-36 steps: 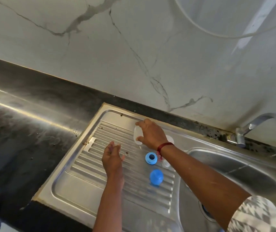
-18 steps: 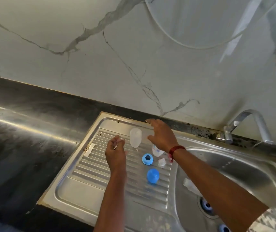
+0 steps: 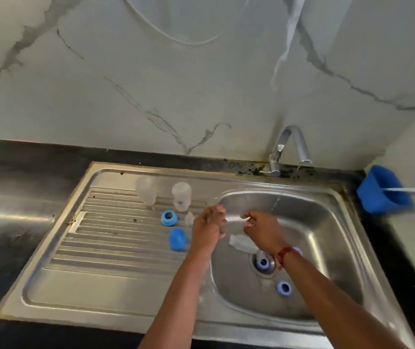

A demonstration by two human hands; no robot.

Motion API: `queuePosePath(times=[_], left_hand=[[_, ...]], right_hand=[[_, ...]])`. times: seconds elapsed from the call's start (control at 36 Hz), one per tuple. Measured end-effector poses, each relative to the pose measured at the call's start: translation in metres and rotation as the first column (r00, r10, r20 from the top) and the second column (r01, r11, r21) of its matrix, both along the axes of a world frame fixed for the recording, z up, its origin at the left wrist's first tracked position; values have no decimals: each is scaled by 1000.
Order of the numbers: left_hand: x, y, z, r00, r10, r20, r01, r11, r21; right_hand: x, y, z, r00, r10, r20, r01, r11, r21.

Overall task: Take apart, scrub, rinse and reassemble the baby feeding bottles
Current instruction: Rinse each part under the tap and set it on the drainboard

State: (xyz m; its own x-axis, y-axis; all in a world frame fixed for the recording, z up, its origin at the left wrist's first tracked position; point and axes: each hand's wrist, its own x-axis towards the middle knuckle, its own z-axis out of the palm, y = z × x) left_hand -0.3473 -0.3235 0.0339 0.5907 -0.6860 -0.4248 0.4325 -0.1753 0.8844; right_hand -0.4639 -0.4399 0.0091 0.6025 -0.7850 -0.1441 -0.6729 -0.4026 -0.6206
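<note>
Bottle [image 3: 241, 244] lies in basin [image 3: 327, 235], just near side of right hand [image 3: 261, 233]: clear thin plastic, likely light, wet, slippery; grip round the body. Right hand pinches small pale piece [image 3: 234, 219]; left hand [image 3: 209, 230] curled at its other end, hold can't tell. Two more clear bottles [image 3: 181, 196] inverted, far drainboard [image 3: 100, 248].

the sink [image 3: 332, 235] is shiny ribbed steel. the bottle [image 3: 181, 195] looks frosted plastic. the countertop [image 3: 25, 167] is glossy dark stone
</note>
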Motion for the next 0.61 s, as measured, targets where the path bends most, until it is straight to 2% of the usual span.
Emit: queuePosePath(times=[0.19,0.42,0.61], left_hand=[[-37,-23,-26,997,-57,-58,63,991,115],[-57,-49,-49,998,-57,-22,61,968,244],[-68,-61,-71,998,-67,16,58,943,327]], right_hand=[[-57,-27,-44,980,43,-192,-14,988,151],[-89,-60,-78,970,-4,-244,61,972,226],[-81,-80,-103,958,6,-286,65,970,236]])
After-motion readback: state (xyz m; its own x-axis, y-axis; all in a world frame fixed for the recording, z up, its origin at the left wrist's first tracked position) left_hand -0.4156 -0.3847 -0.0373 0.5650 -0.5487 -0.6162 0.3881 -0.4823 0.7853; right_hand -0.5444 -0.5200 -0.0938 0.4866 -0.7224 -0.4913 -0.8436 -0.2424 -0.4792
